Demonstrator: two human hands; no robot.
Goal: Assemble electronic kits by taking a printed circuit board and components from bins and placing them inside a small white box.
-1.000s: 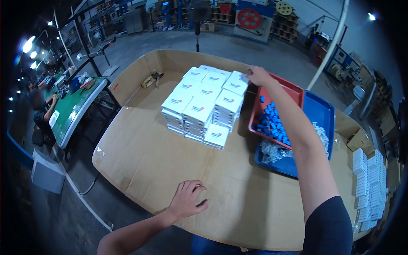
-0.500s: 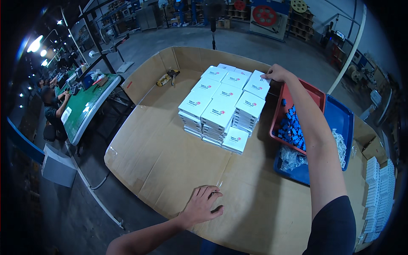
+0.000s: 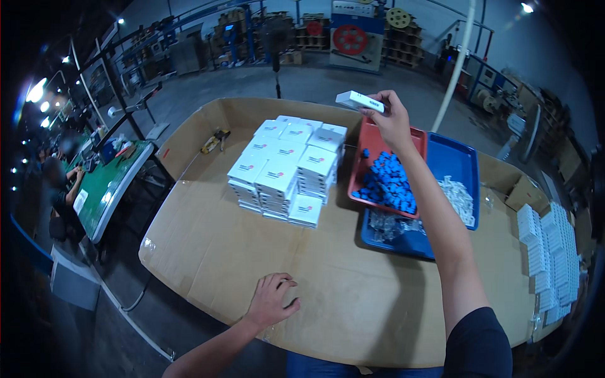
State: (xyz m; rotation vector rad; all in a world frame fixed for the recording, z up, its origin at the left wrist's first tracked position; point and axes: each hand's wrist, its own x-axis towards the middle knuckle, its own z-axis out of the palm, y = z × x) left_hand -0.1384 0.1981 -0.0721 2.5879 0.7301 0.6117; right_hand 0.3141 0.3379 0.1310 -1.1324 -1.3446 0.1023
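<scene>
In my right hand (image 3: 392, 116) is a flat white box (image 3: 361, 101), gripped by its end and lifted over the far side of the red tray (image 3: 419, 151). My left hand (image 3: 272, 299) rests low over the near part of the cardboard-covered table (image 3: 208, 246), fingers curved and apart, holding nothing. Beyond it stands a block of stacked white boxes (image 3: 277, 167) with small red marks on their lids. One shorter stack sits at its near right corner. Small blue parts (image 3: 387, 179) lie heaped in the red tray.
Under the red tray is a blue tray (image 3: 469, 189) with clear plastic bags (image 3: 391, 225) and small white parts (image 3: 459, 198). Rows of white pieces (image 3: 548, 252) line the right edge. Yellow-handled pliers (image 3: 216, 141) lie far left. People sit by a green bench (image 3: 116, 186).
My right hand has lifted a white box off the stack's far right corner and carried it right, above the red tray. The view has turned rightward; my left hand stays near the table's front.
</scene>
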